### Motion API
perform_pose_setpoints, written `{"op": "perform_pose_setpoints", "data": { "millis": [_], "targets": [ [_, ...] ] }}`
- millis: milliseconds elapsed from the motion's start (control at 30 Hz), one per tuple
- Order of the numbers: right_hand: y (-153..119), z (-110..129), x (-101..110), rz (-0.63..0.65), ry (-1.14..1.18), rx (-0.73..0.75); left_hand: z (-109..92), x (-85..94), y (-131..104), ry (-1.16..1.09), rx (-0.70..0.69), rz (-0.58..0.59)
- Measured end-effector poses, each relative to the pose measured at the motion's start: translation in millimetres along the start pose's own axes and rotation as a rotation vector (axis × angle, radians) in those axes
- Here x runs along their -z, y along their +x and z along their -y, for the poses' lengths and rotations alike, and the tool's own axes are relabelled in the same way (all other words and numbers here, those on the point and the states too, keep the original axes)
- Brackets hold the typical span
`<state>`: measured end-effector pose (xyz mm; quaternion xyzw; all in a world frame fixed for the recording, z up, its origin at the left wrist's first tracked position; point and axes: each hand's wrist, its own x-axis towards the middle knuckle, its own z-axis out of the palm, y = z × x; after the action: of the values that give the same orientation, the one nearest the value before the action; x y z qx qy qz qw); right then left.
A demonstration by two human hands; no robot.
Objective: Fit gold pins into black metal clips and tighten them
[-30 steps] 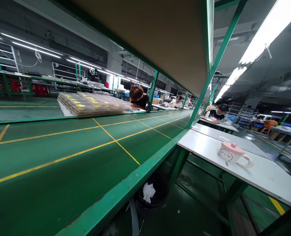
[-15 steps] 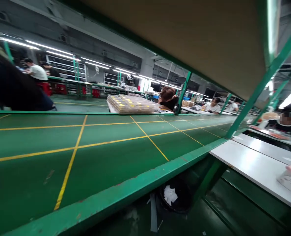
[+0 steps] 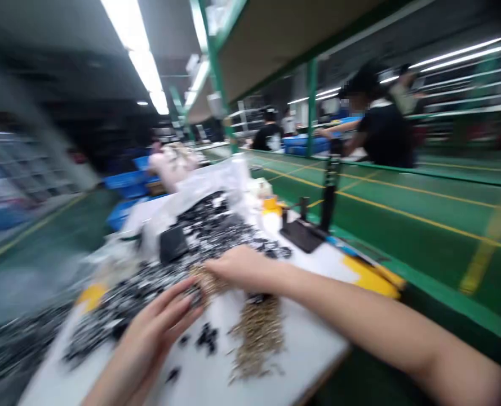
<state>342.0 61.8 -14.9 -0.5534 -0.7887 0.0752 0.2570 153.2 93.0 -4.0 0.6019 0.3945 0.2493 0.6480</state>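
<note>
Both my hands are over a white worktable (image 3: 216, 372) strewn with small parts; motion blurs the view. My left hand (image 3: 161, 318) has its fingers stretched out, their tips beside some small brass-coloured pieces (image 3: 208, 282) and dark bits. From the other side my right hand (image 3: 239, 266) reaches to the same brass-coloured pieces, its fingers largely hidden. Nearer the table's front edge lies a larger heap of brass-coloured pieces (image 3: 258, 335). A wide spread of small black parts (image 3: 220, 225) lies beyond my hands, and a few black pieces (image 3: 208, 337) sit between hand and heap.
A black upright device on a base (image 3: 303, 234) stands at the right, near yellow sheets (image 3: 368, 276). A green conveyor (image 3: 436, 208) with yellow lines runs alongside. Clear plastic bagging (image 3: 229, 175) lies at the back. Blue bins (image 3: 125, 185) and co-workers (image 3: 383, 132) are farther off.
My view has swung from the conveyor to the parts-covered worktable. Both my hands, out of view before, are now over the small parts.
</note>
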Motion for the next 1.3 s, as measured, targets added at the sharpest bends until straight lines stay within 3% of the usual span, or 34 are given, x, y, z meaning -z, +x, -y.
{"op": "perform_pose_setpoints", "data": {
  "millis": [33, 133, 267, 433, 800, 933, 1100, 1300],
  "targets": [
    [11.2, 4.4, -12.6, 0.022, -0.016, 0.073, 2.7, 10.2, -11.3, -0.082, 0.02, -0.09],
    [20.9, 3.9, -31.0, 0.036, -0.095, 0.203, 9.2, 19.1, -20.2, -0.178, 0.01, -0.1],
    [11.6, -1.8, -32.2, 0.029, -0.156, 0.276, 16.2, 18.3, -11.6, -0.212, -0.032, -0.047],
    [8.2, 4.4, -38.1, 0.12, -0.187, 0.349, 21.0, 21.4, -8.9, -0.327, -0.031, -0.022],
    [8.8, -1.8, -37.8, 0.185, -0.245, 0.318, 22.5, 28.4, 1.3, -0.473, -0.057, -0.032],
    [3.9, 8.6, -33.2, 0.217, -0.17, 0.322, 21.6, 32.5, 2.6, -0.474, -0.07, -0.081],
    [-3.8, 24.5, -30.6, 0.429, 0.043, 0.35, 17.2, 32.3, 2.3, -0.44, -0.072, -0.092],
    [0.2, 29.1, -28.8, 0.422, -0.049, 0.388, 13.4, 30.1, -0.9, -0.336, -0.018, -0.165]
  ]
}}
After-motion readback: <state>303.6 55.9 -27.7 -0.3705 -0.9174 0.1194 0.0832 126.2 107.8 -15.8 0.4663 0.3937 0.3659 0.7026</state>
